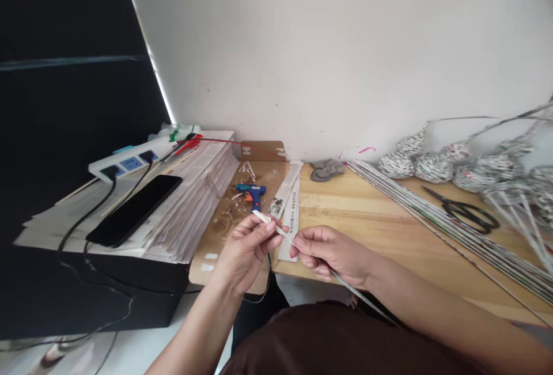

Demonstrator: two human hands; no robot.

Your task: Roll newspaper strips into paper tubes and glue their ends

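Note:
Between my hands runs a thin rolled paper strip (284, 235), its flat pale end pointing up and left. My left hand (247, 251) pinches it near that end with thumb and fingers. Close beside it on the right, my right hand (330, 253) has its fingers closed around the strip, and the long tail (360, 294) runs down toward my lap. Just beyond my left hand, a blue glue gun (254, 192) lies on a brown board (222, 237). Flat printed paper strips (294, 205) lie behind my hands.
At left, a newspaper stack (207, 196) bears a phone (135, 210) and a power strip (132, 159) with cables. On the wooden table (345, 202) are a grey cloth (327, 170), long paper rods (415, 208), black scissors (466, 211) and several woven paper gourds (434, 166) by the wall.

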